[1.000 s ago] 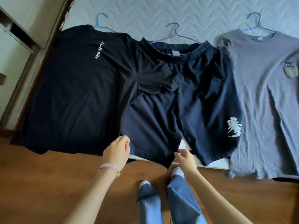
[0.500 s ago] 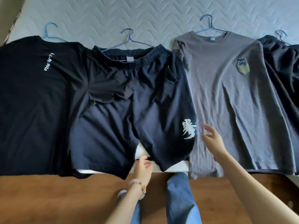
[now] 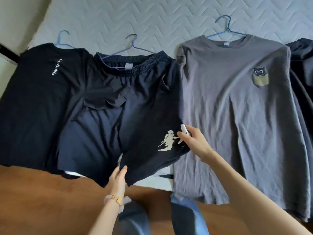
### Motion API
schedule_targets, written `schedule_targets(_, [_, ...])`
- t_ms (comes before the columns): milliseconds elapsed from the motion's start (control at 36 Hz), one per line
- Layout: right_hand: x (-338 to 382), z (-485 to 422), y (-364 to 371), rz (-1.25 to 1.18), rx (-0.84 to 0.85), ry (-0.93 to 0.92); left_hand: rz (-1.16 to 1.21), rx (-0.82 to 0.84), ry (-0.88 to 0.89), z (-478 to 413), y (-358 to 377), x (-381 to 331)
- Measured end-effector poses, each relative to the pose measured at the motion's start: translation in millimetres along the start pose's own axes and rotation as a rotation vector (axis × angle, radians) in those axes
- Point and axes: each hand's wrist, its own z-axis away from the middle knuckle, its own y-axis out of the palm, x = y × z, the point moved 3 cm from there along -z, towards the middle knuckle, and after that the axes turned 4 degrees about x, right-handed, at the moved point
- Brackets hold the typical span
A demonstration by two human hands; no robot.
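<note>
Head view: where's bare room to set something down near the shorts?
Free: quilted mattress above the clothes; wooden floor left of the left hand; thin white strip below the shorts. Crowded: black T-shirt, shorts and grey T-shirt lie side by side, touching or overlapping.

**One head-worn view, tilted down and forward**

The wide-angle camera sits above and behind the left hand [image 3: 118, 177] and right hand [image 3: 193, 139] gripping the shorts [image 3: 135, 107]. It is near enough that both forearms enter from the bottom edge, and it faces the mattress [image 3: 152, 17] beyond the grip.
</note>
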Motion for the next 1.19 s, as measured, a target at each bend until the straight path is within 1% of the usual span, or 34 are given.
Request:
schedule_targets(56, [1,5,-10,-0.049,0.037,0.022,0.053,-0.014,0.005,14,0,-5])
schedule_targets(139, [-7,8,-23,-0.068,0.064,0.078,-0.001,0.002,0.041,29,6,-10])
schedule_targets(194, [-18,11,-30,-0.127,0.071,0.127,-0.010,0.011,0.063,31,10,-11])
schedule_targets(250, [-32,14,-38,-0.157,0.050,0.197,-0.024,0.014,0.035,26,12,-3])
schedule_targets(306, [-55,19,-42,-0.131,0.019,0.294,-0.062,0.023,-0.006,17,14,10])
schedule_targets(333, [-68,22,-44,-0.076,-0.010,0.349,-0.053,0.012,-0.045,13,16,16])
schedule_targets(389, [-99,31,-50,0.190,-0.075,0.462,-0.019,0.011,-0.134,8,18,28])
schedule_targets(417, [-112,36,-54,0.307,-0.095,0.513,-0.043,0.012,-0.157,8,18,32])
schedule_targets(444, [-119,43,-56,0.358,-0.108,0.552,-0.094,0.014,-0.163,7,18,36])
schedule_targets(583, [-135,70,-65,0.331,-0.148,0.597,-0.241,0.093,-0.110,0,20,38])
schedule_targets(667, [-137,88,-71,0.312,-0.159,0.599,-0.313,0.100,-0.084,1,16,40])
schedule_targets(778, [-137,115,-87,0.280,-0.263,0.586,-0.367,0.066,-0.133,15,16,54])
schedule_targets(861, [-147,138,-109,0.267,-0.367,0.601,-0.395,0.108,-0.201,31,32,70])
schedule_targets(917, [-157,154,-129,0.247,-0.465,0.621,-0.460,0.184,-0.174,43,49,77])
schedule_targets(1000, [-165,180,-161,0.243,-0.604,0.649,-0.570,0.243,-0.006,50,80,76])
schedule_targets(1111, [-181,202,-211,0.299,-0.718,0.666,-0.682,0.197,0.139,50,118,65])
schedule_targets(1194, [-197,207,-239,0.266,-0.714,0.684,-0.690,0.161,0.123,53,140,54])
